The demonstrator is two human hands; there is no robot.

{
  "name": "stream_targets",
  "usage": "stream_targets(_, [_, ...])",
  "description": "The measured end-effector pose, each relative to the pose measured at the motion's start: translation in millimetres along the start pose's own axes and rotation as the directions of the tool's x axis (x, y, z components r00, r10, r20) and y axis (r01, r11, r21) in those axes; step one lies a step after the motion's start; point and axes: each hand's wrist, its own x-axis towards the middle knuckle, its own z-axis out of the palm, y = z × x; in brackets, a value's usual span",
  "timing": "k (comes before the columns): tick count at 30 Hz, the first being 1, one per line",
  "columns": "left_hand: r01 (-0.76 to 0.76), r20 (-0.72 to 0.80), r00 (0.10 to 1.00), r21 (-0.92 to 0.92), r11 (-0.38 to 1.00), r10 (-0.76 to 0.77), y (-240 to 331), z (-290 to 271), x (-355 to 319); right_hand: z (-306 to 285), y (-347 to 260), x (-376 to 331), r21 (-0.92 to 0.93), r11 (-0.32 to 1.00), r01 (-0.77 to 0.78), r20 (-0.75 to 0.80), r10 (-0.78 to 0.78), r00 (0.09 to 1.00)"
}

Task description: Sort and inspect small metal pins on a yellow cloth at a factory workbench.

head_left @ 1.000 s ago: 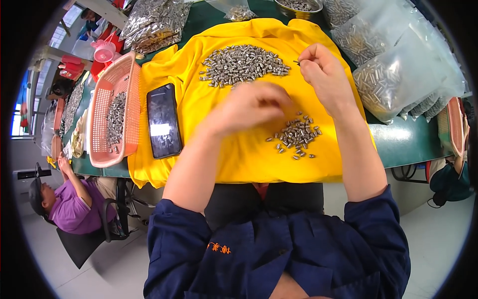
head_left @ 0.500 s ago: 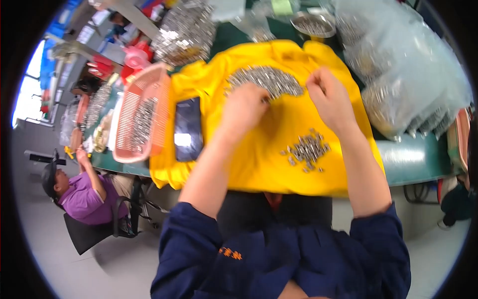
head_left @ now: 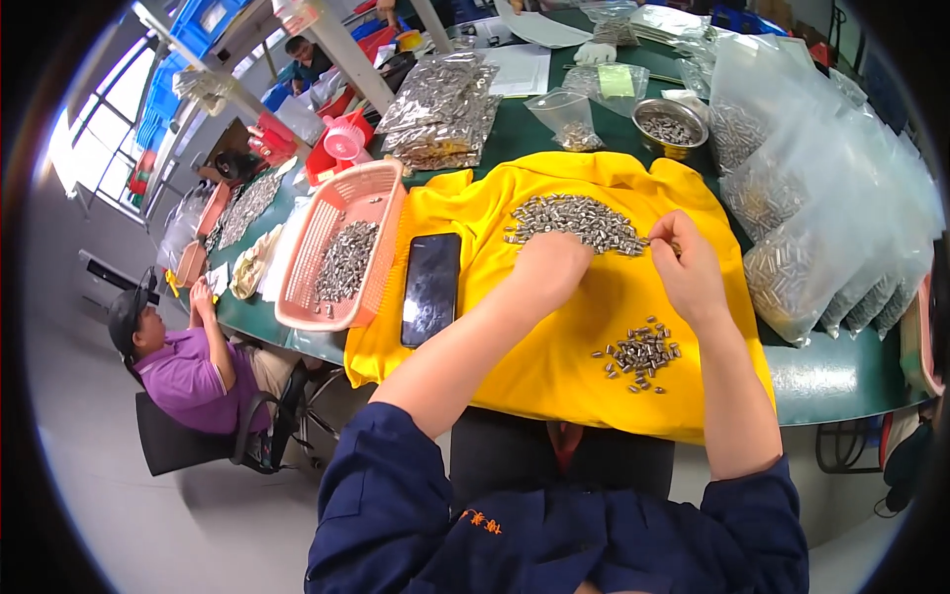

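Pinching what looks like 1 small metal piece between thumb and fingertips, the right hand (head_left: 688, 272) hovers at the 3 o'clock edge of the large heap of small metal pieces (head_left: 579, 220). The left hand (head_left: 549, 269) rests curled, knuckles up, on the heap's 6 o'clock edge; whether its fingers grip anything I cannot tell, since they are tucked under. Both heaps lie on a yellow cloth (head_left: 515, 366): the large one at 12 o'clock from the hands, a smaller sorted cluster (head_left: 641, 353) at 5 o'clock from the right hand.

Doing this well likely means lifting 1 piece at a time and keeping the 2 piles well apart, so nothing rolls back.

At 9 o'clock lie a dark phone (head_left: 431, 287) and a pink basket (head_left: 315, 259) holding more pieces; clear filled bags (head_left: 811, 238) stand at 3 o'clock.

Compared with 0.5 s ago, both hands have stayed at the heap's near edge, the view now steadier and sharper.
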Motion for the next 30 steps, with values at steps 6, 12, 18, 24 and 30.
stream_targets(6, [0.041,-0.019,0.999,-0.020,0.999,-0.041,4,-3,4,-1,2,-2,0.001,1.000,0.009,0.008,-0.010,1.000])
stream_targets(12, [0.154,-0.034,0.932,-0.864,0.480,-0.360,10,-8,10,-4,6,-2,0.061,0.997,-0.045,0.056,0.041,0.998])
stream_targets(18, [0.111,0.190,0.966,-0.917,-0.384,-0.175,10,5,4,-4,2,1,0.268,0.942,-0.202,0.249,0.135,0.959])
stream_targets(24, [0.098,0.141,0.987,-0.903,-0.418,-0.074,10,8,3,-3,2,-4,0.257,0.943,-0.212,0.281,0.137,0.950])
stream_targets(30, [0.082,0.114,0.990,-0.942,-0.326,-0.082,13,4,0,-2,-1,-6,0.195,0.969,-0.153,0.269,0.097,0.958])
